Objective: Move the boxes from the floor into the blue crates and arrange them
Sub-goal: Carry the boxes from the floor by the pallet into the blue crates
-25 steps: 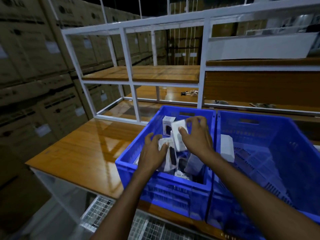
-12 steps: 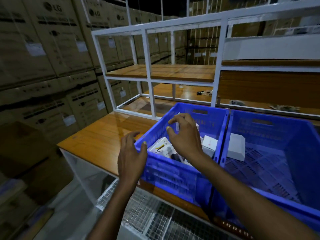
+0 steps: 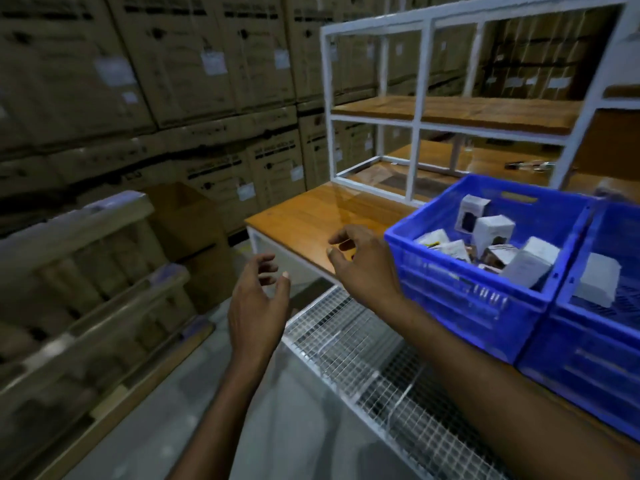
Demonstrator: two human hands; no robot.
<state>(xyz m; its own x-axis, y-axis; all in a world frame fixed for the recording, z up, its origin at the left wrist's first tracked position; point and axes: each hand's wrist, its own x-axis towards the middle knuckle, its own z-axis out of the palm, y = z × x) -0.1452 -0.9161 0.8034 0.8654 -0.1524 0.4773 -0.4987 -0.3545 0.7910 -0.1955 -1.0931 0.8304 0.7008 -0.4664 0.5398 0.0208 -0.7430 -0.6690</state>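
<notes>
Two blue crates stand side by side on the wooden table. The left crate (image 3: pixel 460 292) holds several small white boxes (image 3: pixel 493 230) lying loosely, some upright, some tilted. The right crate (image 3: pixel 588 368) holds one white box (image 3: pixel 599 284). My right hand (image 3: pixel 363 263) hovers just left of the left crate, over the table's edge, fingers spread and empty. My left hand (image 3: pixel 258 306) hangs lower and further left, beyond the table's corner and above the floor, also open and empty. No boxes on the floor are in view.
The wooden table (image 3: pixel 304 213) carries a white metal shelf frame (image 3: pixel 415 109) behind the crates. A wire mesh shelf (image 3: pixel 353 341) sits below the table. Stacked cardboard cartons (image 3: pixel 173 81) line the wall; an open carton (image 3: pixel 194 230) and a wooden pallet rack (image 3: pixel 79 289) stand at left.
Both hands have come out of the left crate and moved left, letting go of the white boxes. The view has swung left toward the cartons and floor.
</notes>
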